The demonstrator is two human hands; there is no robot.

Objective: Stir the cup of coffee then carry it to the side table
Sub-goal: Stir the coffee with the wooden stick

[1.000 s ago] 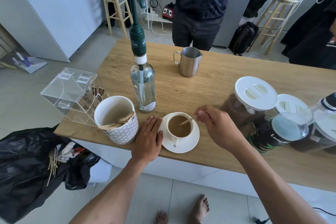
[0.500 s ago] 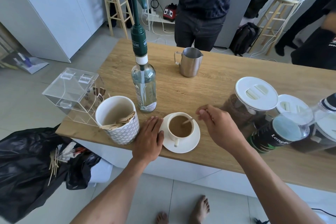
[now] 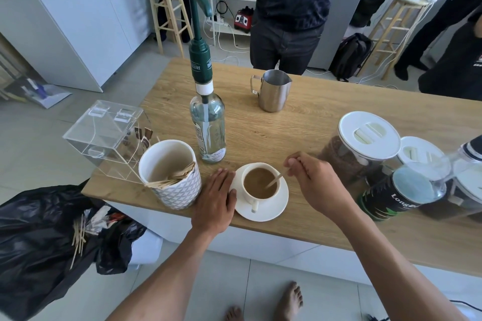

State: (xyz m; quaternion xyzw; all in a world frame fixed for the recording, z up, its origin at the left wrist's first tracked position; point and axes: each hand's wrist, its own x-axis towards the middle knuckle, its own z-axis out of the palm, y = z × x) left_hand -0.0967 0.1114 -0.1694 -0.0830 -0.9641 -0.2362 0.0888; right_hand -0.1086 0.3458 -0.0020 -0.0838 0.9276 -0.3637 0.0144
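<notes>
A white cup of milky coffee [image 3: 257,182] stands on a white saucer [image 3: 273,210] near the front edge of the wooden counter [image 3: 300,128]. A thin wooden stir stick [image 3: 274,180] leans in the coffee, its upper end pinched in my right hand [image 3: 313,180], which hovers just right of the cup. My left hand [image 3: 216,198] lies flat on the counter, fingers apart, its thumb touching the saucer's left rim.
A patterned white pot of wooden sticks [image 3: 170,173] stands left of my left hand, a pump-topped bottle [image 3: 207,112] behind the cup, a steel jug [image 3: 272,90] farther back. Lidded jars [image 3: 365,148] and a dark can [image 3: 396,195] crowd the right. A person [image 3: 292,8] stands across the counter.
The stir stick's lower end has shifted inside the cup as my right hand moved slightly. My left hand and the saucer stay put.
</notes>
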